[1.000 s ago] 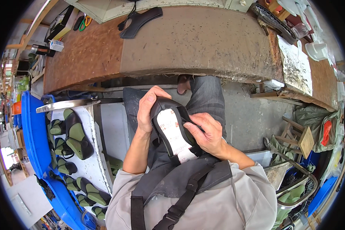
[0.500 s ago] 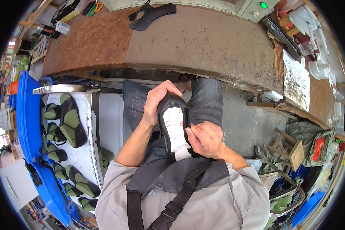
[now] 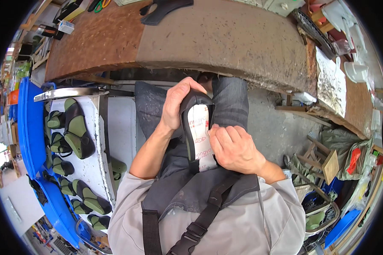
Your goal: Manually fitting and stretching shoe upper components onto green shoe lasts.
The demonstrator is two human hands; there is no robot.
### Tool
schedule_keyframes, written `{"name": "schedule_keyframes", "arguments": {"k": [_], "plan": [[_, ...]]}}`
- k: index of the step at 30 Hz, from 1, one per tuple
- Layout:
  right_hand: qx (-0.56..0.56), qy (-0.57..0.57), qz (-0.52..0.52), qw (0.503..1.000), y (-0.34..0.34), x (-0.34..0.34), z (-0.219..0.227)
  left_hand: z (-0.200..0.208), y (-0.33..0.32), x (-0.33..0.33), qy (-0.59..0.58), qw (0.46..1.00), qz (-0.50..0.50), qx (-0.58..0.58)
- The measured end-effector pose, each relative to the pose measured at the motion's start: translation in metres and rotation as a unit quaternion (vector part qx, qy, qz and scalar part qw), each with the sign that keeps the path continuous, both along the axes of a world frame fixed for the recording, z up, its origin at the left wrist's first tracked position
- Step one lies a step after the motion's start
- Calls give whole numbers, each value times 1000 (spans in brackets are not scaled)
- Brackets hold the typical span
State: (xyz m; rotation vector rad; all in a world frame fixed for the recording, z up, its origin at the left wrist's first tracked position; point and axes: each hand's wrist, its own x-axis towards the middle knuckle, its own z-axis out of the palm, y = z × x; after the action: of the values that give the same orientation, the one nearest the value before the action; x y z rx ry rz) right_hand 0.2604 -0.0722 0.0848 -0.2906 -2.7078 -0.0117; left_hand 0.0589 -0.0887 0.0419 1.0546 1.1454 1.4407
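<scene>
Sole side up above my lap, a black shoe upper (image 3: 187,140) wraps around a white printed insole board (image 3: 198,136). A strip of green shows along its left edge. My left hand (image 3: 175,104) is closed around the far, rounded end, its thumb and fingers on the black material. My right hand (image 3: 232,146) is closed at the right edge of the shoe upper, thumb and fingertips pressed to the rim beside the board. The fingertips partly hide the edge there.
A worn brown workbench (image 3: 221,42) crosses ahead, with a black cut-out piece (image 3: 168,10) on it. At left, several green-and-black shoes (image 3: 78,131) stand on a white rack beside blue bins (image 3: 32,127). A small wooden stool (image 3: 327,165) stands at right.
My view has tilted down slightly. The right hand has turned, its fingers now curled closer to the rim near the far part of the upper. The left hand keeps its hold.
</scene>
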Motion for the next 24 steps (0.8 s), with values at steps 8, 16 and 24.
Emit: {"name": "schedule_keyframes", "arguments": {"k": [8,16,24], "plan": [[158,-161,-68,972,-18,0,8,3,5,5,21,999,27,-2],[-274,163,84,944,9,21,-29,8,0,9,14,1000,24,1],[-782,274,-93,552,-8,-2,-44,15,1,14,68,997,28,34]]}}
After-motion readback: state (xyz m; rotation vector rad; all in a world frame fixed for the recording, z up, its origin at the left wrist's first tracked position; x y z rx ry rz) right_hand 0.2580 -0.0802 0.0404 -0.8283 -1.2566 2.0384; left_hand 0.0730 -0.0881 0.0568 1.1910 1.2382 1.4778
